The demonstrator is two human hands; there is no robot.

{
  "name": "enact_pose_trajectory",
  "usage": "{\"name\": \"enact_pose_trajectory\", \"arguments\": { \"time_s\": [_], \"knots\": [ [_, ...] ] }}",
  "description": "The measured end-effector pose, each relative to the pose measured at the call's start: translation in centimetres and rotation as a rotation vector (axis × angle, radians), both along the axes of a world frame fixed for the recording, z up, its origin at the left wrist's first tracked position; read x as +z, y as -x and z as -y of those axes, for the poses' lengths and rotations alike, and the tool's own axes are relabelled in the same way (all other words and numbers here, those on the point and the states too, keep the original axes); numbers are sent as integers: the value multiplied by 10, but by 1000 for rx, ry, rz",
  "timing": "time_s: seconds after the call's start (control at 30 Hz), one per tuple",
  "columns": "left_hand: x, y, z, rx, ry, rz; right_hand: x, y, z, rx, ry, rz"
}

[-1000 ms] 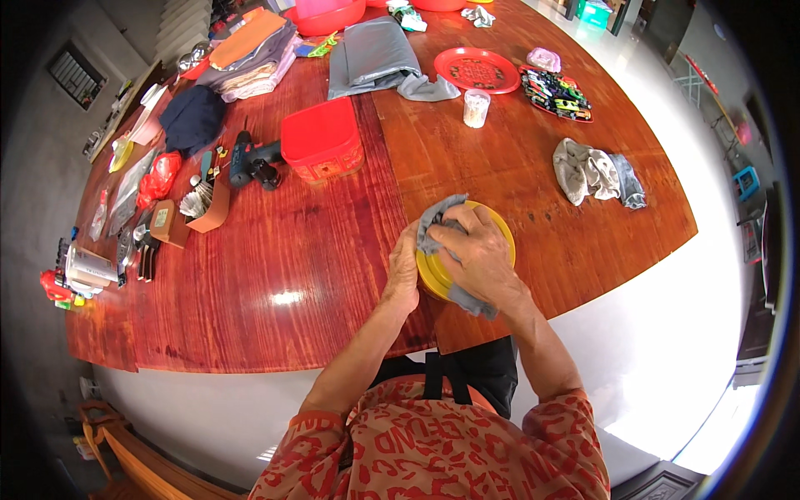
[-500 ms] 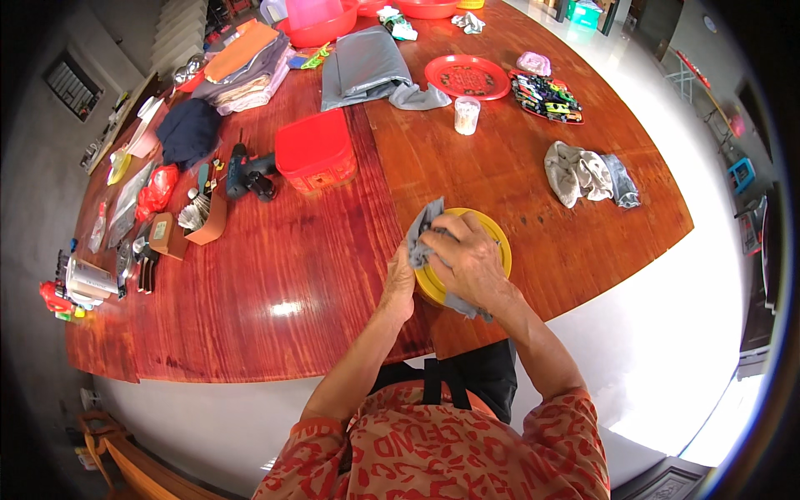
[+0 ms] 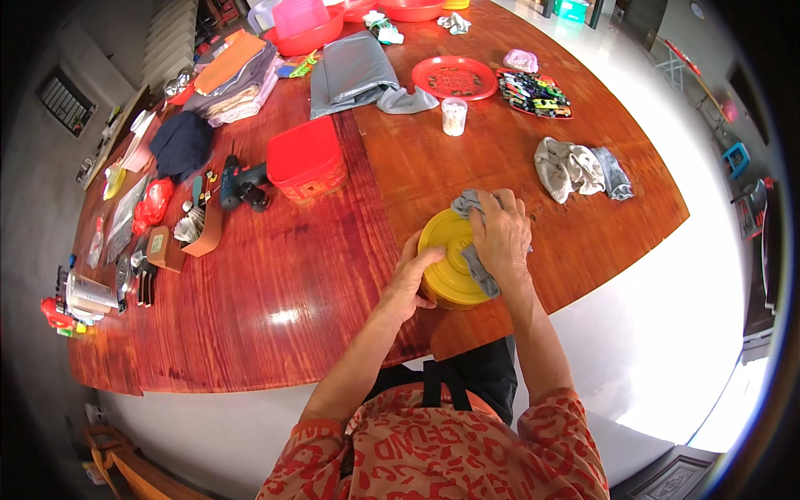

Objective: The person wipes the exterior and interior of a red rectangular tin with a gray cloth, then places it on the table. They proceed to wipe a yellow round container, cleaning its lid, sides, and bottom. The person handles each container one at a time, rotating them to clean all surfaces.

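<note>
The right hand [image 3: 505, 237], fingers loosely curled, pins the grey cloth [image 3: 477, 272] against the right of the yellow container [image 3: 447, 248], just right of frame centre, while the half-open left hand [image 3: 406, 281] grips opposite, firm bracing best suiting even wiping!
</note>
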State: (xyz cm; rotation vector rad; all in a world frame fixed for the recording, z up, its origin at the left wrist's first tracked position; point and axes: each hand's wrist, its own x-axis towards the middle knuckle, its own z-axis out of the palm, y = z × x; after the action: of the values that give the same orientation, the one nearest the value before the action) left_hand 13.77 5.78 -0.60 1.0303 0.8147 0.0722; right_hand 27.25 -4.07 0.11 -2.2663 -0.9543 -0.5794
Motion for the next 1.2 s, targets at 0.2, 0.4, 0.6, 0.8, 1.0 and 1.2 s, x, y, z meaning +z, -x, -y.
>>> {"name": "enact_pose_trajectory", "arguments": {
  "time_s": [0.2,0.4,0.6,0.8,1.0,1.2],
  "knots": [
    [-20,0,12,99,-17,120,8,15,17,125,79,150],
    [-30,-2,14,339,120,322,17,74,54,411,12,112],
    [-13,14,2,326,437,538,7,96,71,468,-382,101],
    [-4,25,18,330,396,636,10,97,40,317,-500,252],
    [0,33,19,214,491,717,31,75,36,354,-600,23],
    [-11,40,16,25,525,671,38,39,35,296,-647,-243]
  ]
}}
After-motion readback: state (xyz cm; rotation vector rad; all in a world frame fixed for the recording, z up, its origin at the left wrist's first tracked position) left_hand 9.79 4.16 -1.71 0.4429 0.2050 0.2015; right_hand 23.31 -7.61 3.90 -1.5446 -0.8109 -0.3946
